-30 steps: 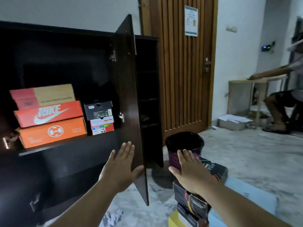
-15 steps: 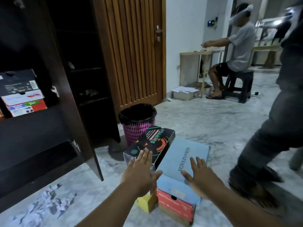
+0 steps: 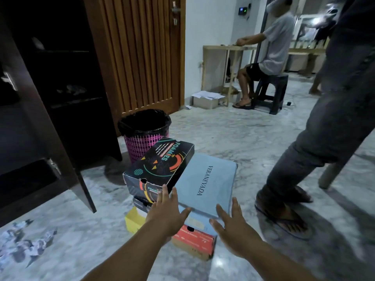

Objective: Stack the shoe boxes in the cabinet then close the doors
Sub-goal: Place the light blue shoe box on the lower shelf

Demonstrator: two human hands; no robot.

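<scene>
A pale blue shoe box (image 3: 209,183) marked VERANEVADA lies on top of a red and brown box (image 3: 194,241) on the floor. Beside it a black FOAMIES box (image 3: 160,165) tops another short pile with a yellow box (image 3: 133,220) at the bottom. My left hand (image 3: 165,213) is spread open at the near left corner of the blue box. My right hand (image 3: 233,226) is spread open at its near right corner. Neither hand holds anything. The dark cabinet (image 3: 30,118) stands at the left with its door (image 3: 40,110) swung open.
A pink bin (image 3: 142,134) with a black liner stands behind the boxes. A person's legs (image 3: 304,159) stand close on the right. Another person sits on a stool (image 3: 269,92) by a wooden table. A wooden room door (image 3: 142,53) is behind. Crumpled paper (image 3: 26,244) lies at lower left.
My view has swung from the cabinet shelf down and right to the boxes on the floor. Both hands have moved closer to the blue box's near edge.
</scene>
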